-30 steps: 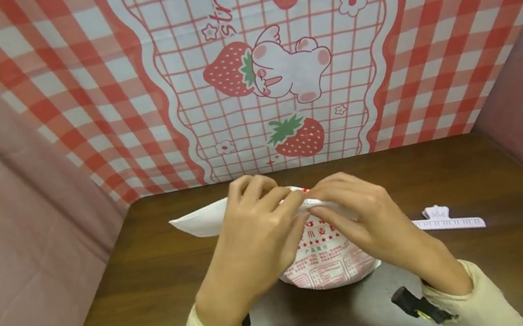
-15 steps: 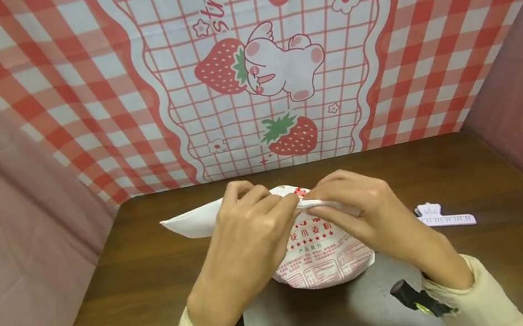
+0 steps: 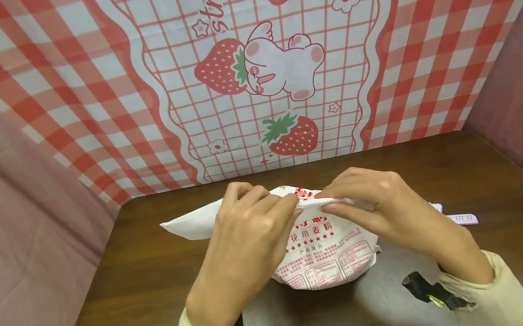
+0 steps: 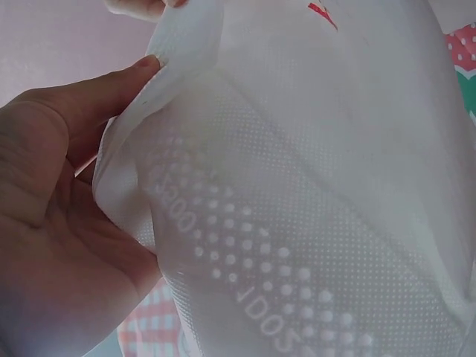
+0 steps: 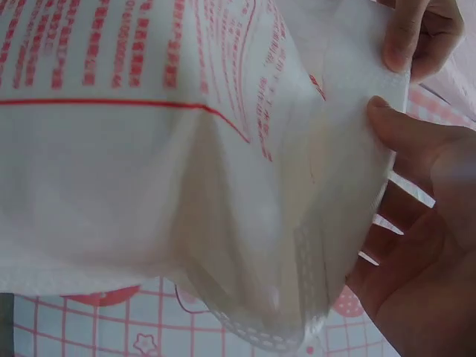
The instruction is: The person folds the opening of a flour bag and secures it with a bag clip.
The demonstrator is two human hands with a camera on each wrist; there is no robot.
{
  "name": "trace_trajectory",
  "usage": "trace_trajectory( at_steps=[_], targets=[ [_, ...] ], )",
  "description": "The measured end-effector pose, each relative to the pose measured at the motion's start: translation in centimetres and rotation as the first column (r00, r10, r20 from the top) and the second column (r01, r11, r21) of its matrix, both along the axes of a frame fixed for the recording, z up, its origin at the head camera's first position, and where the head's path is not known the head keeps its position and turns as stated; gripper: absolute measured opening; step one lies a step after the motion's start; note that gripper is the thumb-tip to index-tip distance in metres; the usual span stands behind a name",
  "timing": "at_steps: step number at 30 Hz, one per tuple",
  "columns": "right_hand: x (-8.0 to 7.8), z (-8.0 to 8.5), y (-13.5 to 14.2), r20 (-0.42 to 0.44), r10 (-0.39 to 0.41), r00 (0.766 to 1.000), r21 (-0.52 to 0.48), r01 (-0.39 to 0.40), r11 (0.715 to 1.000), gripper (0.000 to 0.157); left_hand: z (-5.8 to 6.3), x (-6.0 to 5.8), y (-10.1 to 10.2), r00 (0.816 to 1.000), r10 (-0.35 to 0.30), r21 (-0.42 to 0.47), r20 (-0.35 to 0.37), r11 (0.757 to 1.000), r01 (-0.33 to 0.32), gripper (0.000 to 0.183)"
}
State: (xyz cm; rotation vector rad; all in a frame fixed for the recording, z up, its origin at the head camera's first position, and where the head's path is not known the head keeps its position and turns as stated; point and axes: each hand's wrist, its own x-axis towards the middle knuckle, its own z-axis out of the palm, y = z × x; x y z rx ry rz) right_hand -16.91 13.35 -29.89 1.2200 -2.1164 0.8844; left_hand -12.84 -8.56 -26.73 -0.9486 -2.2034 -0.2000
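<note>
A white flour bag [image 3: 330,265] with red printing stands in front of me, its top edge folded over into a flat strip. My left hand [image 3: 247,238] pinches that strip near the middle, thumb on the near side. A little to the right, my right hand [image 3: 387,209] pinches the same edge between thumb and fingers. In the left wrist view the bag [image 4: 335,163] shows embossed dots, and the left thumb [image 4: 111,93] presses on the fold. The right wrist view has the right thumb [image 5: 416,134] on the folded bag [image 5: 97,186], close to the left fingertips.
A pale lavender clip [image 3: 463,219] with a ruler-like strip lies on the brown wooden table [image 3: 109,298], partly hidden by the right forearm. A red-and-white strawberry cloth [image 3: 273,71] hangs behind. Pink curtains [image 3: 12,223] close off both sides.
My right hand has slid right along the folded edge, and its arm now covers more of the clip. The left hand keeps its grip. Earlier, the head view shifted slightly.
</note>
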Motion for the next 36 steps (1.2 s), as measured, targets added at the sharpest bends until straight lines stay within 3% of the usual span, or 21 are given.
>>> trace_trajectory(
  at_steps=[8,15,21,28,36],
  targets=[
    [0.1,0.2,1.1,0.051,-0.080,0.995,0.115,0.074,0.991,0.022,0.0,-0.2,-0.2,1.000,-0.001,0.003,-0.004,1.000,0.001,0.012],
    [0.0,0.1,1.1,0.040,-0.050,0.998,0.099,0.046,0.994,0.020,-0.1,-0.2,-0.2,1.000,-0.006,0.010,0.000,1.000,0.006,0.013],
    [0.0,0.1,1.2,0.048,-0.071,0.996,0.105,0.065,0.992,0.019,-0.1,-0.2,-0.4,1.000,-0.003,0.000,0.006,1.000,0.003,0.013],
    [0.2,0.2,1.9,0.113,-0.131,0.985,0.185,0.109,0.977,0.015,0.0,-0.3,-0.4,1.000,0.000,-0.013,0.010,1.000,0.000,0.013],
    [0.2,0.3,2.2,0.139,-0.129,0.982,0.222,0.096,0.970,0.014,0.0,-0.3,-0.3,1.000,-0.010,-0.001,0.008,1.000,0.010,0.013]
  ],
)
